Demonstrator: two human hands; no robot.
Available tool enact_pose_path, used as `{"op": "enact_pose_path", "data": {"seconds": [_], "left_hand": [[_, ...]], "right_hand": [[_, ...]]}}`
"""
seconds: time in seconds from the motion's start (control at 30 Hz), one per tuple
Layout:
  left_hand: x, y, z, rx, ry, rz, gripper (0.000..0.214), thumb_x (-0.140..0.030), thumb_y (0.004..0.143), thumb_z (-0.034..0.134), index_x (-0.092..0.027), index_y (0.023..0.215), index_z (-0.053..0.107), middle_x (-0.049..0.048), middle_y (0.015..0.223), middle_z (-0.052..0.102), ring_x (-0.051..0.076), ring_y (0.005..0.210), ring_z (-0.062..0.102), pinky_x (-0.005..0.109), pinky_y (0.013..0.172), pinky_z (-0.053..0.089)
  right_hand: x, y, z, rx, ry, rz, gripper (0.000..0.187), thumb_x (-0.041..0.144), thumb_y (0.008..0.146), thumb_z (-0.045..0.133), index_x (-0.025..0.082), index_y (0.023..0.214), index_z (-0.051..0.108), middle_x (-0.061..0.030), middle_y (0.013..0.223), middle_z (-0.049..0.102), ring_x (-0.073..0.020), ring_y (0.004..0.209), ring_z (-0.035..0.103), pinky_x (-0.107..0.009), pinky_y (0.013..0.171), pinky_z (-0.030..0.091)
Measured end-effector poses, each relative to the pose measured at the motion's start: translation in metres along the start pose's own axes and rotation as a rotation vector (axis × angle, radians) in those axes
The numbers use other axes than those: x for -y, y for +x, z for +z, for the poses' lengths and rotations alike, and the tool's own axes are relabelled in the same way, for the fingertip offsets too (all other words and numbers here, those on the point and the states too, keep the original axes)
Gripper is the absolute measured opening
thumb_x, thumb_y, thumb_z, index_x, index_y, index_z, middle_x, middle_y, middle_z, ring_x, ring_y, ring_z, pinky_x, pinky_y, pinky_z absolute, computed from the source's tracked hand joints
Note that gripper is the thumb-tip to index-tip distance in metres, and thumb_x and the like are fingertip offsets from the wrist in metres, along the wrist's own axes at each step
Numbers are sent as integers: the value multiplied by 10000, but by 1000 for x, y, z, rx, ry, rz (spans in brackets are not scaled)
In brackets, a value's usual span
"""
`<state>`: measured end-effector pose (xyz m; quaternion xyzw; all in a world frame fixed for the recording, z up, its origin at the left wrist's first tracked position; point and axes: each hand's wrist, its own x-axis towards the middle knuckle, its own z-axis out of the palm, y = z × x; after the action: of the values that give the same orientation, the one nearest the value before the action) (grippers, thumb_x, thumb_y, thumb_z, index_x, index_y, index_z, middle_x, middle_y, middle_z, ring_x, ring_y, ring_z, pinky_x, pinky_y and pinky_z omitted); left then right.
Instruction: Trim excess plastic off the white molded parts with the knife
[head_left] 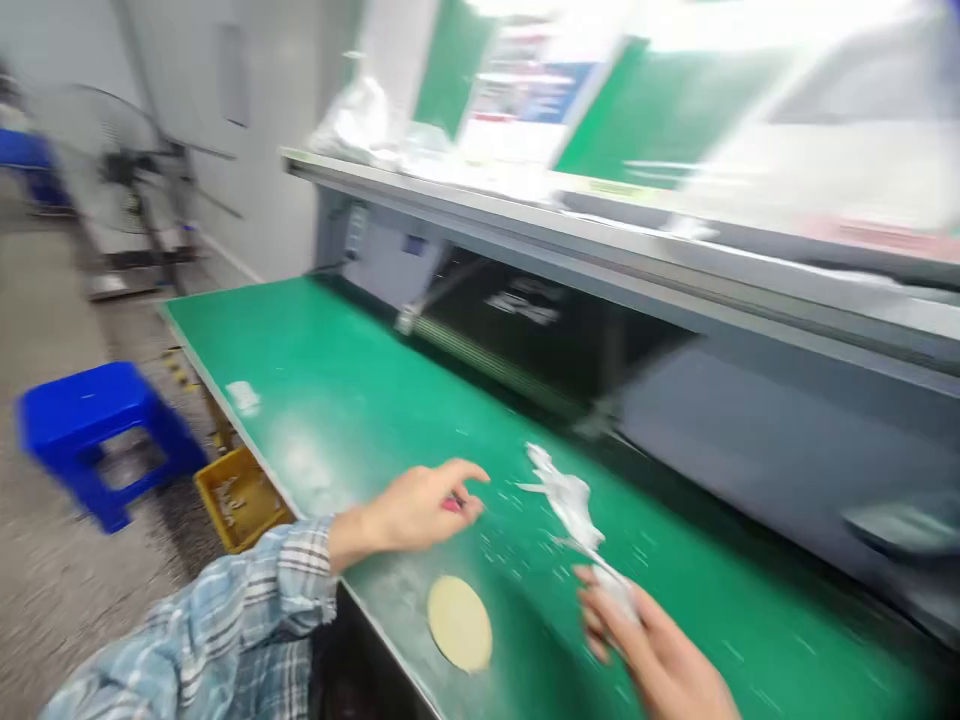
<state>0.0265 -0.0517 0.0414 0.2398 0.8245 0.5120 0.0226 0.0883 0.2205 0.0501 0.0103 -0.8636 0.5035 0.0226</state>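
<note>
Long workbench with green tabletop and pale metal edge, running away from the camera; above it, metal shelf carrying green-and-white boards or packaging, too blurred to identify. Off to the left, grey floor bearing pedestal fan, blue plastic stool and yellow crate, the crate tucked against the bench edge. Nearest the camera, blue plaid sleeve, cuff ending at the left hand: raised just over the tabletop, grip half-curled, fingers closing around a small pink-red item; blur hides whether clenched on it or merely beside it. Right hand at lower right, grip apparently clenched on the end of a crumpled white sheet, remainder of the sheet trailing across the tabletop, lifted only at the held end. Between the hands and apart from both, flat round beige disc, lying on the tabletop near the front edge, bare and untouched. Around the sheet, scattered white flecks, none gathered; further along, one white scrap on the tabletop.
</note>
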Motion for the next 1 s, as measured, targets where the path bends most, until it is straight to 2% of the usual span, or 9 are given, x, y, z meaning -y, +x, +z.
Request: {"op": "enact_pose_path", "data": {"seconds": [0.07, 0.13, 0.2, 0.27, 0.43, 0.57, 0.67, 0.8, 1.0], "left_hand": [[-7, 26, 12, 61, -149, 26, 507, -376, 1049, 473, -208, 1524, 420, 81, 1117, 758, 179, 944, 697, 290, 816, 539], [-12, 49, 25, 139, -269, 32, 588, -442, 1075, 402, -159, 1583, 315, 81, 1024, 741, 128, 684, 607, 237, 618, 473], [-17, 65, 36, 185, -426, -17, 639, -498, 1060, 458, -126, 1569, 355, 44, 876, 704, 84, 531, 440, 204, 507, 359], [-20, 72, 44, 222, -556, -84, 666, -528, 1010, 575, -127, 1525, 442, 36, 842, 689, 60, 497, 337, 194, 469, 292], [-21, 69, 53, 228, -614, -186, 629, -539, 956, 667, -147, 1432, 548, 48, 856, 709, 60, 492, 352, 189, 430, 265], [-16, 64, 56, 226, -628, -258, 630, -537, 961, 667, -129, 1425, 544, 35, 811, 692, 59, 482, 384, 180, 417, 263], [-12, 62, 57, 258, -666, -300, 629, -528, 964, 672, -134, 1433, 532, 59, 866, 721, 42, 471, 343, 175, 417, 257], [-11, 61, 58, 325, -704, -347, 630, -540, 975, 668, -156, 1448, 508, 105, 952, 762, 42, 477, 281, 184, 412, 273], [-11, 61, 58, 348, -718, -392, 665, -557, 968, 677, -143, 1452, 485, 116, 925, 766, 46, 469, 241, 191, 387, 252]], "right_hand": [[-3, -18, 6, 0, 156, 78, 552, 710, 929, 619, 201, 1123, 708, -26, 754, 626, -194, 615, 595, -358, 633, 531], [-4, -22, 17, 31, 279, 91, 529, 679, 948, 619, 200, 1163, 684, -24, 790, 609, -179, 645, 578, -338, 649, 503], [-6, -22, 25, 58, 364, 83, 478, 630, 1001, 580, 208, 1215, 652, -17, 829, 597, -155, 660, 552, -321, 670, 476], [-8, -25, 30, 84, 438, 71, 425, 581, 1045, 540, 218, 1252, 621, -14, 878, 589, -137, 670, 535, -314, 692, 460], [-14, -38, 33, 196, 665, 56, 373, 508, 1067, 548, 232, 1317, 566, -30, 986, 610, -123, 699, 572, -321, 732, 468], [-13, -43, 34, 327, 880, 54, 409, 468, 1066, 570, 250, 1410, 533, -60, 1073, 641, -140, 759, 654, -335, 763, 502], [-11, -45, 33, 392, 971, 61, 415, 430, 1079, 557, 256, 1454, 523, -78, 1110, 663, -154, 797, 698, -349, 798, 521], [-12, -48, 32, 423, 1025, 60, 410, 376, 1096, 534, 234, 1480, 515, -96, 1102, 685, -155, 813, 724, -322, 774, 526], [-14, -49, 33, 428, 1046, 44, 432, 374, 1101, 524, 224, 1506, 508, -97, 1064, 699, -136, 777, 722, -268, 717, 501]]}}
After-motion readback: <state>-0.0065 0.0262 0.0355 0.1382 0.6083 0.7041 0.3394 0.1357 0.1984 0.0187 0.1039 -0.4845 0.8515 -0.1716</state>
